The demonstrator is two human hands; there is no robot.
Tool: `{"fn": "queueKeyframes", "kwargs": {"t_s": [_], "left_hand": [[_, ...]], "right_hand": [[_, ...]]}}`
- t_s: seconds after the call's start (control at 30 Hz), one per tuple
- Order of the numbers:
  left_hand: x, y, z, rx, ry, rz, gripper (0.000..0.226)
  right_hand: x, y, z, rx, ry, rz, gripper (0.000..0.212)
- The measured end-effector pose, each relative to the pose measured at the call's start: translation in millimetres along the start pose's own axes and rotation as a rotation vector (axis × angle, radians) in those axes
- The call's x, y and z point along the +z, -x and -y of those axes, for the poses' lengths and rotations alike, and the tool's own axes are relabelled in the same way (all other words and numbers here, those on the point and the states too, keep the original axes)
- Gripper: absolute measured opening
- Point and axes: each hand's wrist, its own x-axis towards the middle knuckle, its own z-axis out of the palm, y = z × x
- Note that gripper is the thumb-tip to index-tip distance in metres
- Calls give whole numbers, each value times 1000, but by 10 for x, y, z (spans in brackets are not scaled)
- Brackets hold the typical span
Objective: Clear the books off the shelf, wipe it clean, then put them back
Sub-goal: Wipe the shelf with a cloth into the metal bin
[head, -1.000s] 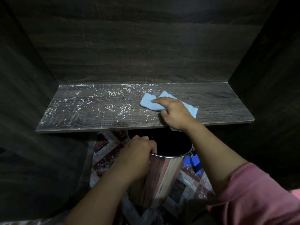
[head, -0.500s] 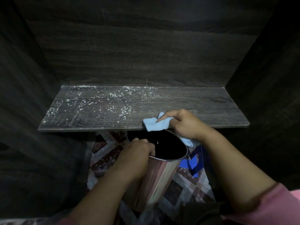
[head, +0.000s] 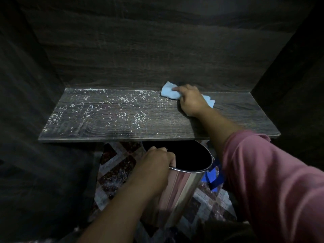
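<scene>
Grips the near rim of the steel bin (head: 180, 190) with the left hand (head: 154, 165), fingers curled over the edge. Holds it tilted above the patterned floor (head: 119, 165), dark mouth up, just below and in front of the shelf (head: 236, 123) edge, a little right of centre. Finds no books anywhere in view, so judges the clearing done and the wiping the step in hand.

Farther in, meets white crumbs (head: 112, 109) strewn over the left and middle of the board, thickest along the back and toward the left end; sees almost none on the right part.

Farthest, presses the blue cloth (head: 168, 92) onto the board with the right hand (head: 191, 100), fingers bent round the wad, index laid forward on it, tight against the back wall (head: 157, 50).

Places the crumbs to the left of the cloth, and the bin's mouth almost straight back toward the body from it. Takes the shelf's long axis as left to right, so probably calls for gathering sideways along that axis, then a pull forward over the front edge above the mouth. Makes the right hand the nearer to the crumbs, and the left the only one free to slide the bin leftward beneath them. Risks a spill onto the floor with any sweep off the edge left of the rim.
</scene>
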Motion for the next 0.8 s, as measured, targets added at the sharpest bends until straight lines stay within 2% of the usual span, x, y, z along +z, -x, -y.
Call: {"fn": "queueKeyframes", "kwargs": {"t_s": [0.27, 0.57, 0.8], "left_hand": [[11, 32, 17, -5, 15, -14, 30], [5, 56, -35, 3, 16, -13, 23], [3, 40, -83, -19, -21, 43, 30]], "right_hand": [[15, 190, 44, 114, -125, -69, 39], [-18, 687, 123, 83, -233, 5, 41], [-20, 1082, 190, 10, -230, 40, 46]]}}
